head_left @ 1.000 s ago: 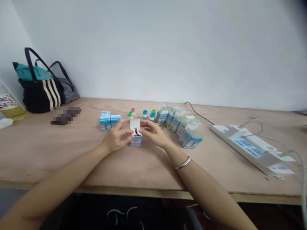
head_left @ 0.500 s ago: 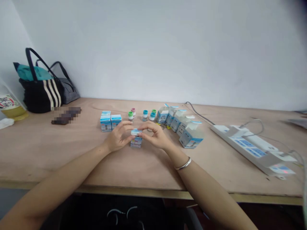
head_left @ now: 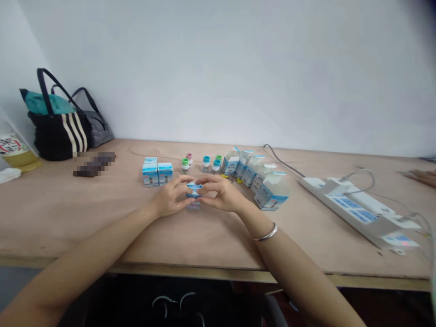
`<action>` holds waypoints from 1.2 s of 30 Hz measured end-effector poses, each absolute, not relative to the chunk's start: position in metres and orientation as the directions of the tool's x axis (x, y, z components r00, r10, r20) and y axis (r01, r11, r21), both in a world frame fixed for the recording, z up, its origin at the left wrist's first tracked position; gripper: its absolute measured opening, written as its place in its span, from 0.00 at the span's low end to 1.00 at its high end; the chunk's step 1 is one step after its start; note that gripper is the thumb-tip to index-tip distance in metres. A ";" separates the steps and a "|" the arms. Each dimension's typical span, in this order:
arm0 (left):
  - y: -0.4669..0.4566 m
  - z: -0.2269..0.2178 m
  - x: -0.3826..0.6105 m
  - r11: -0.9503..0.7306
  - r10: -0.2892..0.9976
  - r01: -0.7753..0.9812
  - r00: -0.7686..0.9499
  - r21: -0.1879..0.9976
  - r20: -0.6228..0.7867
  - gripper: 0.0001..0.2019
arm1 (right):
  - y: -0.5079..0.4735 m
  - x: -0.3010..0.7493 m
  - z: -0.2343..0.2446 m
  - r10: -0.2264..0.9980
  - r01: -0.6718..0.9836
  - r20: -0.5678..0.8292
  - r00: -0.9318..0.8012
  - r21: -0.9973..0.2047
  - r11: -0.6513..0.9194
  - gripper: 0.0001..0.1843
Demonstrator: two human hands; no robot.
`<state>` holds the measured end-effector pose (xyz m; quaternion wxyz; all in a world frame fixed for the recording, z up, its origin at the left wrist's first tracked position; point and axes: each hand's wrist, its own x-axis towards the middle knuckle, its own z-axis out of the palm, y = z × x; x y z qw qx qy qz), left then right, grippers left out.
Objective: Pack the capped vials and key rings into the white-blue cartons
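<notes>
While the fingers (head_left: 181, 182) of the left hand (head_left: 169, 200) and the right hand (head_left: 223, 196) pinch the small box (head_left: 194, 191) from both sides, its top flap lies folded down under their tips and it seems to rest on the desk (head_left: 102, 222), mid-way across. Just behind to the left stand the closed boxes (head_left: 157, 174), which look finished. The loose vials (head_left: 204, 163) with coloured caps and the row of open boxes (head_left: 254, 175) near the right hand look untouched, so more seems left than done. Bare wood runs wide to the left and toward the front edge (head_left: 204, 269). The power strip (head_left: 354, 206) and the bags (head_left: 61, 127) lie well apart.
</notes>
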<state>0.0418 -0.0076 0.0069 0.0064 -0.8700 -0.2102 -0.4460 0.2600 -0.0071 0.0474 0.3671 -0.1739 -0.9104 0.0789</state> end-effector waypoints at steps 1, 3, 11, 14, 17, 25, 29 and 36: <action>-0.008 0.007 0.043 -0.905 0.371 0.390 0.526 0.171 0.766 0.07 | -0.007 0.260 0.047 0.363 0.267 0.640 -0.678 -0.246 0.932 0.08; -0.009 0.009 0.044 -0.888 0.392 0.437 0.558 0.142 0.731 0.07 | -0.007 0.260 0.047 0.354 0.278 0.648 -0.675 -0.221 0.935 0.08; -0.002 0.023 0.016 -0.734 0.501 0.677 0.600 -0.062 0.624 0.14 | -0.001 0.264 0.040 0.495 0.360 0.603 -0.625 -0.341 0.869 0.17; 0.003 0.026 0.001 -0.689 0.514 0.718 0.579 -0.096 0.633 0.14 | 0.002 0.265 0.038 0.505 0.377 0.588 -0.632 -0.336 0.863 0.15; 0.007 0.027 -0.006 -0.663 0.537 0.741 0.569 -0.105 0.622 0.14 | 0.005 0.266 0.036 0.490 0.380 0.566 -0.663 -0.310 0.872 0.14; 0.012 0.025 -0.005 -0.569 0.616 0.815 0.508 -0.106 0.602 0.13 | 0.005 0.267 0.035 0.601 0.599 0.485 -0.636 -0.181 0.780 0.12; 0.021 0.023 -0.007 -0.546 0.642 0.835 0.469 -0.067 0.606 0.13 | 0.002 0.265 0.036 0.668 0.686 0.427 -0.609 -0.138 0.714 0.11; 0.033 0.018 -0.007 -0.520 0.631 0.853 0.425 -0.054 0.649 0.16 | 0.013 0.272 0.031 0.802 0.904 0.511 -0.309 -0.105 0.415 0.07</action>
